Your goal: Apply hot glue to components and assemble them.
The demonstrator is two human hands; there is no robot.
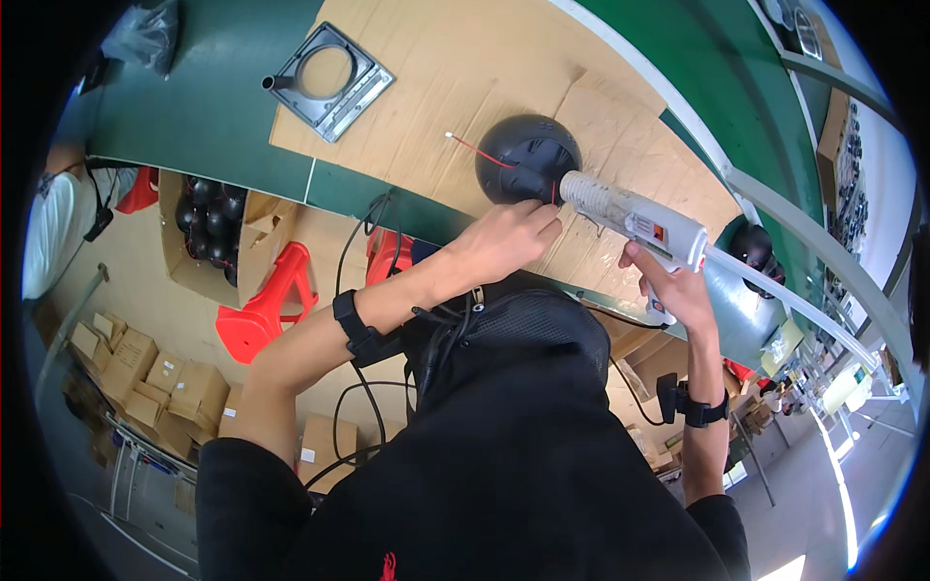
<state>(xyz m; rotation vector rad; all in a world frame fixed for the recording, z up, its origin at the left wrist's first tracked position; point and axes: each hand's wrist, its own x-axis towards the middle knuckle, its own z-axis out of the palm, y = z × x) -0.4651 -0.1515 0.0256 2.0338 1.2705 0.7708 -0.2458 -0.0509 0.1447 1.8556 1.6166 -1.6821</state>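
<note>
"Any labels?"
"Found orange label (pixel 660 232) (print illegible) on white glue gun (pixel 632 215), clasped in right grip (pixel 678 288)."
"Left grip (pixel 511 235)?"
"Observed pinching red wire (pixel 555 192) at black dome (pixel 524 155) on cardboard (pixel 426 87) over bench (pixel 228 107)."

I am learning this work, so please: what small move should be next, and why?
Perhaps a light squeeze by the right hand: it grips the white gun-shaped tool, whose front end is close to the black ball, and the left hand is at the ball's near edge, beside a red wire.
</note>
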